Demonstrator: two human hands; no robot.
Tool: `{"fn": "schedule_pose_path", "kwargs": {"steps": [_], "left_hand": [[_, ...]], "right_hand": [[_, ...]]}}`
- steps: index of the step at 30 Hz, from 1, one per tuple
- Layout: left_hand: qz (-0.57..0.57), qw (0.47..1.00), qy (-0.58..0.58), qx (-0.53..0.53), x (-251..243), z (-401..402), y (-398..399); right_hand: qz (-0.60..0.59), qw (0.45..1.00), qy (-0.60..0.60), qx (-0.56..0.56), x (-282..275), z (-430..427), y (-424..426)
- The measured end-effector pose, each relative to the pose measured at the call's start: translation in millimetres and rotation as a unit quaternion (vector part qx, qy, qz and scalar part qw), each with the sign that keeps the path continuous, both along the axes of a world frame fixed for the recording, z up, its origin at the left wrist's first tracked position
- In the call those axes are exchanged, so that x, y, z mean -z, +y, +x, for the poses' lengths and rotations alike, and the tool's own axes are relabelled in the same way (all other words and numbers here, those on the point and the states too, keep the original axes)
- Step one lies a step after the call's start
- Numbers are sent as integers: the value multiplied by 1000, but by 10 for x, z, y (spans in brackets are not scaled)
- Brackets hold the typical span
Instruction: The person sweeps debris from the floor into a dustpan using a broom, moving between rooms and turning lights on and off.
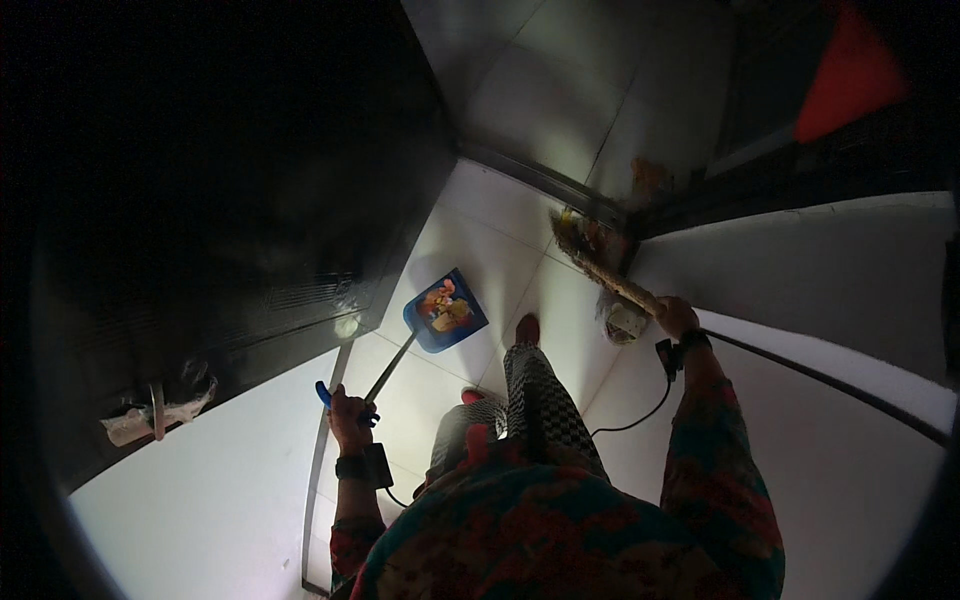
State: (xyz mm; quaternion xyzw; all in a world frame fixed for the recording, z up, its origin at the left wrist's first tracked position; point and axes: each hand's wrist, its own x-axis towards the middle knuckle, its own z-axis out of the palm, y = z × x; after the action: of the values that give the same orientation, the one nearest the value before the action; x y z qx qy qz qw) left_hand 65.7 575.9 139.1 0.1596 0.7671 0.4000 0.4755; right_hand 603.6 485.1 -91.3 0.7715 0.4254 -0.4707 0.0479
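My left hand (pixel 349 421) grips the blue handle end of a long-handled dustpan. Its blue pan (pixel 429 339) rests on or just above the tiled floor (pixel 495 225), ahead of my feet. Colourful scraps (pixel 448 306) lie in the pan, too blurred to name. My right hand (pixel 678 318) is closed around a broom low on its stick, close to the bound head (pixel 619 285). The dark bristles (pixel 571 238) reach the corner by the door sill. Behind that hand, the dark broomstick (pixel 817 381) slants away to the lower right.
A dark door (pixel 315 247) with a wrapped handle (pixel 157 412) stands at the left. Ahead runs a raised sill (pixel 540 180). Beside the broom, a small pale object (pixel 624 322) lies by the right wall (pixel 810 262). Something red (pixel 851 82) hangs at upper right.
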Motion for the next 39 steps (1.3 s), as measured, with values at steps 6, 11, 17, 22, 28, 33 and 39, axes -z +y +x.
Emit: {"fn": "schedule_pose_path", "kwargs": {"steps": [6,11,17,22,28,33,39], "left_hand": [[7,1000,-16,-20,70,244,293],[24,999,-14,-33,68,298,424],[-21,999,27,11,257,867,913],[-52,998,39,-8,140,1327,1093],[-39,999,23,4,119,1459,1279],[-27,1000,1,5,44,1263,1208],[-13,999,-46,-7,60,1144,1253]], "right_hand": [[-5,993,-37,-116,-73,52,145],[51,989,-11,-137,-55,53,212],[-20,999,37,-28,342,314,118],[21,991,129,5,202,382,174],[2,992,121,-35,-42,471,195],[32,992,123,-10,-364,317,193],[24,992,123,33,-653,161,7]]}}
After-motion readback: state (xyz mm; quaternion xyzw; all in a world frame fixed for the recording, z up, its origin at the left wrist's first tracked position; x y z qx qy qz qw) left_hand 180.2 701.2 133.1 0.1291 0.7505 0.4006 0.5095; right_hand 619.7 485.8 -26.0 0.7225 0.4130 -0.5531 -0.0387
